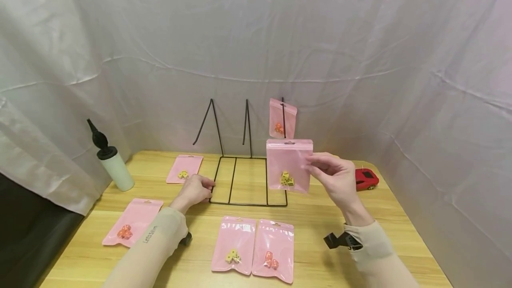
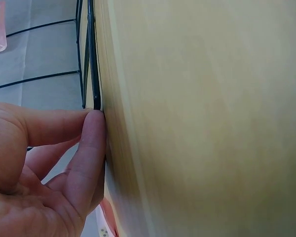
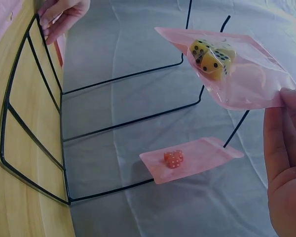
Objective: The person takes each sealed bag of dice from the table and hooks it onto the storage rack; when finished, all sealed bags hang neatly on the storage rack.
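My right hand (image 1: pixel 335 179) pinches the right edge of a pink zip bag (image 1: pixel 289 157) with yellow dice (image 3: pixel 211 58) inside. The bag is upright, in front of the right hook of a black wire rack (image 1: pixel 248 204). On that hook hangs another pink bag (image 1: pixel 282 119) with orange-red dice (image 3: pixel 173 159). The left and middle hooks carry no bag. My left hand (image 1: pixel 194 191) pinches the rack's base wire (image 2: pixel 95 94) at its left front corner between thumb and fingers.
Pink bags lie flat on the wooden table: one with yellow dice (image 1: pixel 185 166) behind the left hand, one with red dice (image 1: pixel 136 217) at left, a pair (image 1: pixel 235 234) in front. A hand pump (image 1: pixel 118 170) stands left, a red toy car (image 1: pixel 366 179) right.
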{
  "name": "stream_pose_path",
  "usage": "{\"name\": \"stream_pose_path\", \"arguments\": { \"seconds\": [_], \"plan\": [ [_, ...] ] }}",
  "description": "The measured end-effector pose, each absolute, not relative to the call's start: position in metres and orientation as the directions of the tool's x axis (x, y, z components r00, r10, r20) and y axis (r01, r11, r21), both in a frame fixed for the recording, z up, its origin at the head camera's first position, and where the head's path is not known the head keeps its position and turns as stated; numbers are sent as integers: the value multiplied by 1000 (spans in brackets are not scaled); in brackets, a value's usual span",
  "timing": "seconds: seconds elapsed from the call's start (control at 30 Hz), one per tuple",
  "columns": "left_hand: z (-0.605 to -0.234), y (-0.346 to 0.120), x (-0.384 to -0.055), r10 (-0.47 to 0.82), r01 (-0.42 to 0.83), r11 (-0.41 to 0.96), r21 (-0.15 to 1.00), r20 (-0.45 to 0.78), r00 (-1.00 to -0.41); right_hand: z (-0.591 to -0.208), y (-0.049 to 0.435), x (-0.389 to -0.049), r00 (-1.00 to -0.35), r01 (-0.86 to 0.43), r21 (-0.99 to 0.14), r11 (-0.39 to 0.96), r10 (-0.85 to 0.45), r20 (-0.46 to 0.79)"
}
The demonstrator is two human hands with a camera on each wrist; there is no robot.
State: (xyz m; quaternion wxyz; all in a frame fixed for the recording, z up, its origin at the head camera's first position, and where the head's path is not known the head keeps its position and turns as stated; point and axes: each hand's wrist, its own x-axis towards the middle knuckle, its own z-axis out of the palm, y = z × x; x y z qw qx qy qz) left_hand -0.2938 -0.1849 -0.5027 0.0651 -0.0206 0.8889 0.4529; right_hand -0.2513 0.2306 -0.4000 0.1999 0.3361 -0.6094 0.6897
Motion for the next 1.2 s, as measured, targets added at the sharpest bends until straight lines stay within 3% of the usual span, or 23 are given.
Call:
{"name": "stream_pose_path", "arguments": {
  "seconds": [1.2],
  "plan": [
    [-503,-184,-294,9,-122,588,800,-157,-988,-405,220,-287,-699,-691,-707,-152,-109,707]
  ]
}}
